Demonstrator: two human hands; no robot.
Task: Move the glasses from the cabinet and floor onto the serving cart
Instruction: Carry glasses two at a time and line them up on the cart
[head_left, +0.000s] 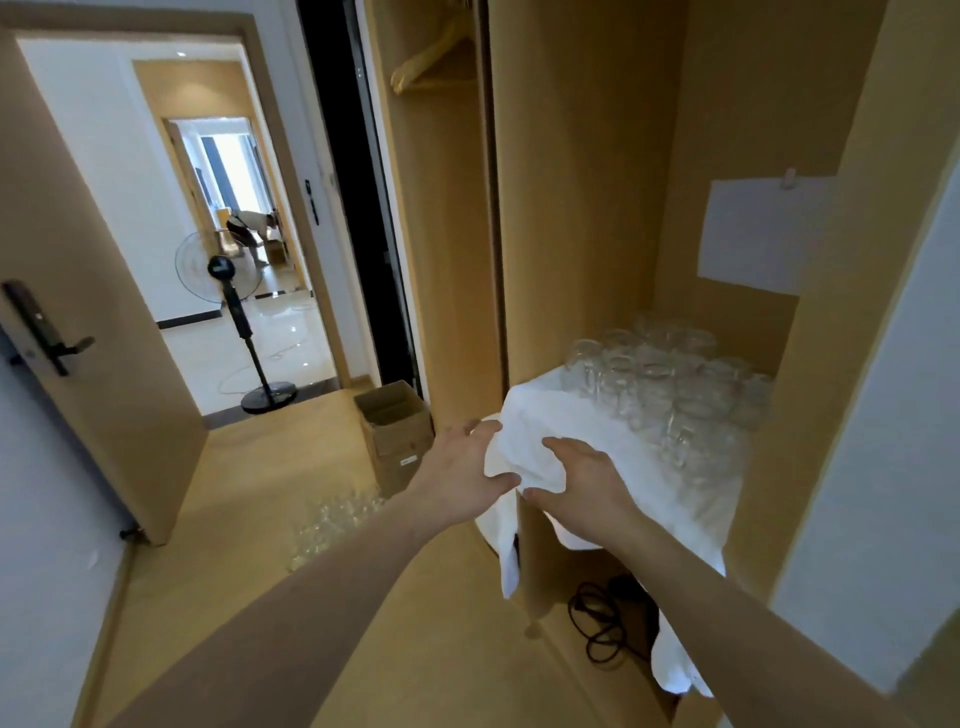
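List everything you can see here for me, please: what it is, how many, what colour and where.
glasses in cabinet: many, too crowded to count, clear, on the cloth-covered shelf
glasses on floor: a cluster, clear, blurred, beside the cardboard box
white cloth: one, white, draped over the shelf edge and hanging down
cabinet: one, light wood, right half of view
paper sheet: one, white, clipped to the cabinet's inner wall
black cable: one, black, coiled under the shelf
cardboard box: one, brown, open, on the floor
standing fan: one, black, in the doorway
door: one, light wood, open, left
left hand: grips the cloth's bunched edge
right hand: grips the cloth beside it
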